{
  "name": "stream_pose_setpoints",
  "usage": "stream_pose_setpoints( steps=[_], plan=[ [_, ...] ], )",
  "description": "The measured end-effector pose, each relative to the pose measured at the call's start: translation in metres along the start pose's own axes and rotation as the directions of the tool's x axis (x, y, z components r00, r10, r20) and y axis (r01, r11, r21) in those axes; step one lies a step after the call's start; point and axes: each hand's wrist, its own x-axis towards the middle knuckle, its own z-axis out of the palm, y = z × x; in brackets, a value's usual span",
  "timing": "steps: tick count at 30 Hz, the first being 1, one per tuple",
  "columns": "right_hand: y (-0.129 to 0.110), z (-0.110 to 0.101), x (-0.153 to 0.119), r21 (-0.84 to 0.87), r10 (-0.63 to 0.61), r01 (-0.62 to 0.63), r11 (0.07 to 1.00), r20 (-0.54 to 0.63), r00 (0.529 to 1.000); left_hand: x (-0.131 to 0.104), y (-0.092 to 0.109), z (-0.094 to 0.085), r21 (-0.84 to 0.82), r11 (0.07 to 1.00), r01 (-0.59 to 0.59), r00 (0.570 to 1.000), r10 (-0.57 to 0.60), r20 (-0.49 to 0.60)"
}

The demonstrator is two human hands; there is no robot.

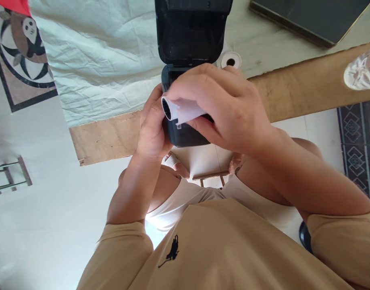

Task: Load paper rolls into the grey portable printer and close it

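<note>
A black receipt printer [189,139] sits at the near edge of the table with its lid [191,38] swung up and back. My left hand [153,125] is wrapped around the printer's left side, thumb along its edge. In my right hand [224,106] is a small white paper roll [173,108], held over the printer's open bay, with a loose end of paper hanging toward the front. The roll's dark hollow core faces left. My fingers hide most of the bay. Just behind my right hand stands another white paper roll [231,60] on the table.
A pale, wrinkled cloth [103,60] covers the table's left part, and a bare wooden edge [103,139] runs along the front. A dark flat panel [312,18] lies at back right. Clear crumpled plastic [362,72] rests near the right edge. My legs are under the table.
</note>
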Motion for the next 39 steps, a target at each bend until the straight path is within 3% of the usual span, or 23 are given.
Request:
stream_pose_setpoints(
  steps=[6, 12, 19, 24, 29, 36, 39],
  plan=[
    [0.015, 0.001, 0.0, -0.085, 0.02, -0.03, 0.996, -0.117, 0.993, -0.002, 0.0, 0.005, 0.026, 0.997, -0.069, 0.99, 0.065, 0.129],
    [0.021, -0.001, 0.0, -0.095, 0.081, -0.079, 0.992, 0.02, 0.996, -0.002, -0.001, 0.006, 0.062, 0.99, -0.123, 0.984, 0.113, 0.138],
    [0.019, -0.003, 0.006, -0.11, 0.154, -0.148, 0.983, 0.051, 0.987, -0.003, 0.002, 0.012, 0.081, 0.99, -0.112, 0.982, 0.098, 0.162],
    [0.02, -0.003, 0.001, -0.143, 0.003, -0.007, 0.99, -0.026, 1.0, 0.002, 0.001, 0.003, 0.087, 0.989, -0.12, 0.976, 0.102, 0.193],
    [0.023, 0.003, -0.011, -0.065, -0.159, 0.156, 0.986, -0.041, 0.986, 0.013, -0.009, -0.014, 0.033, 0.985, -0.168, 0.926, 0.146, 0.349],
    [0.027, 0.006, -0.02, -0.062, -0.286, 0.28, 0.958, -0.135, 0.949, 0.008, -0.007, -0.013, 0.074, 0.989, -0.129, 0.932, 0.095, 0.351],
    [0.029, 0.0, -0.02, -0.044, -0.272, 0.269, 0.962, -0.152, 0.95, 0.008, -0.007, -0.012, 0.082, 0.989, -0.127, 0.936, 0.091, 0.34]
  ],
)
